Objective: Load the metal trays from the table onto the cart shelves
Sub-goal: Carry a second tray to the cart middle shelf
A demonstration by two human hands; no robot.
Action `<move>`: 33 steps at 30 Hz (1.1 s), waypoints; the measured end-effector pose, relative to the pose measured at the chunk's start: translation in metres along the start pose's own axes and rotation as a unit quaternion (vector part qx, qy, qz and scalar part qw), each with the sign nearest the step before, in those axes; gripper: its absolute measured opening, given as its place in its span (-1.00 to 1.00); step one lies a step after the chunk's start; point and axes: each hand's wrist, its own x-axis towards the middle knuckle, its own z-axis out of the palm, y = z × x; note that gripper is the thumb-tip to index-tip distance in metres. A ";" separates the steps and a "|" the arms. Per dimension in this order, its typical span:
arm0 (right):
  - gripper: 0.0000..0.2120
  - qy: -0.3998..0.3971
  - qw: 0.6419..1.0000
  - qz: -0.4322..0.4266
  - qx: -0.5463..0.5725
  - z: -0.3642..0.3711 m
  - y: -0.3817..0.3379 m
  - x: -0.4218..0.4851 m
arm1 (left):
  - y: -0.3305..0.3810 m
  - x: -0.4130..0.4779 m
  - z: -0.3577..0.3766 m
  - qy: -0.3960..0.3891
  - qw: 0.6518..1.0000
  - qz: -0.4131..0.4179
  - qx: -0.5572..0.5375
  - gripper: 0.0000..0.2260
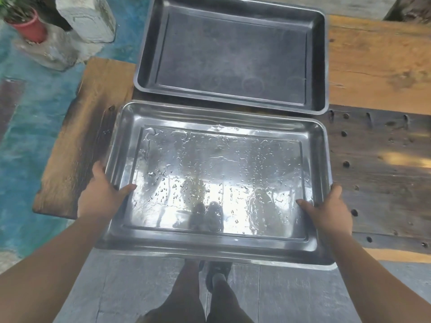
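A shiny metal tray (219, 183), wet with water drops, is held level in front of me, its near edge out past the table's front. My left hand (102, 192) grips its left rim, thumb inside the tray. On the right rim my right hand (328, 210) does the same. A second metal tray (233, 54), darker and dry, lies flat on the wooden table (373, 66) just beyond the first. No cart is in view.
The table's dark plank (382, 173) with several holes runs to the right. A red plant pot (28, 26) and a concrete block (86, 19) stand on the floor at far left. Grey paving and my legs (210, 294) are below.
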 end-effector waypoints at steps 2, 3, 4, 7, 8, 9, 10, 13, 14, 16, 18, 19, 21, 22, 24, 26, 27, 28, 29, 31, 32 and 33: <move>-0.24 -0.001 1.000 0.009 0.010 0.001 0.001 0.001 | 0.002 0.001 -0.002 -0.007 1.000 -0.007 -0.009 -0.20; -0.24 0.002 1.000 0.012 0.011 0.002 0.002 0.001 | 0.003 0.002 -0.002 -0.012 1.000 -0.011 -0.009 -0.26; -0.25 0.006 1.000 0.014 0.010 0.002 0.002 0.001 | 0.003 0.003 -0.003 -0.015 1.000 -0.015 -0.009 -0.29; -0.29 0.016 1.000 0.011 0.005 0.002 0.001 -0.001 | 0.004 0.002 -0.005 -0.018 1.000 -0.019 -0.011 -0.36; -0.31 0.017 1.000 0.011 0.003 0.002 0.001 -0.001 | 0.004 0.001 -0.005 -0.018 1.000 -0.017 -0.012 -0.39; -0.32 0.018 1.000 0.011 0.002 0.001 0.000 -0.002 | 0.004 0.000 -0.005 -0.018 1.000 -0.015 -0.012 -0.41; -0.32 0.019 1.000 0.011 0.003 0.000 0.000 -0.004 | 0.003 -0.001 -0.006 -0.018 1.000 -0.012 -0.010 -0.43; -0.33 0.028 1.000 0.003 0.003 -0.003 0.001 -0.009 | 0.005 -0.004 -0.012 -0.012 1.000 0.003 0.013 -0.44; -0.34 0.031 1.000 -0.001 0.001 -0.005 0.002 -0.011 | 0.006 -0.004 -0.015 -0.011 1.000 0.008 0.019 -0.44; -0.35 0.036 0.999 -0.003 -0.001 -0.012 0.003 -0.013 | 0.008 -0.004 -0.023 -0.010 0.999 0.018 0.032 -0.43; -0.37 0.037 0.999 -0.003 0.000 -0.021 0.002 -0.017 | 0.012 -0.007 -0.033 -0.005 0.999 0.030 0.041 -0.42; -0.38 0.036 0.999 -0.005 0.002 -0.026 0.002 -0.019 | 0.014 -0.009 -0.037 -0.001 0.998 0.035 0.043 -0.42; -0.38 0.040 0.999 -0.008 0.006 -0.038 0.003 -0.022 | 0.018 -0.015 -0.046 0.004 0.998 0.044 0.043 -0.42; -0.38 0.043 0.999 -0.012 0.008 -0.045 0.004 -0.024 | 0.020 -0.018 -0.051 0.006 0.998 0.048 0.042 -0.42; -0.38 0.053 0.998 -0.021 0.011 -0.059 0.004 -0.026 | 0.025 -0.027 -0.063 0.010 0.998 0.048 0.042 -0.42; -0.39 0.065 0.997 -0.029 0.015 -0.074 0.005 -0.030 | 0.032 -0.037 -0.078 0.013 0.998 0.055 0.040 -0.42; -0.39 0.071 0.997 -0.033 0.016 -0.082 0.005 -0.032 | 0.037 -0.043 -0.086 0.018 0.997 0.065 0.040 -0.42; -0.39 0.078 0.996 -0.035 0.017 -0.091 0.004 -0.033 | 0.041 -0.048 -0.095 0.026 0.996 0.078 0.045 -0.41; -0.40 0.085 0.996 -0.035 0.018 -0.099 0.003 -0.033 | 0.045 -0.052 -0.104 0.035 0.993 0.094 0.057 -0.39; -0.41 0.097 0.994 -0.039 0.020 -0.115 0.001 -0.036 | 0.052 -0.063 -0.122 0.052 0.987 0.121 0.092 -0.30; -0.41 0.103 0.994 -0.042 0.022 -0.124 0.000 -0.037 | 0.055 -0.067 -0.131 0.059 0.984 0.130 0.102 -0.28; -0.42 0.111 0.992 -0.045 0.026 -0.132 -0.002 -0.039 | 0.058 -0.070 -0.138 0.066 0.983 0.137 0.104 -0.27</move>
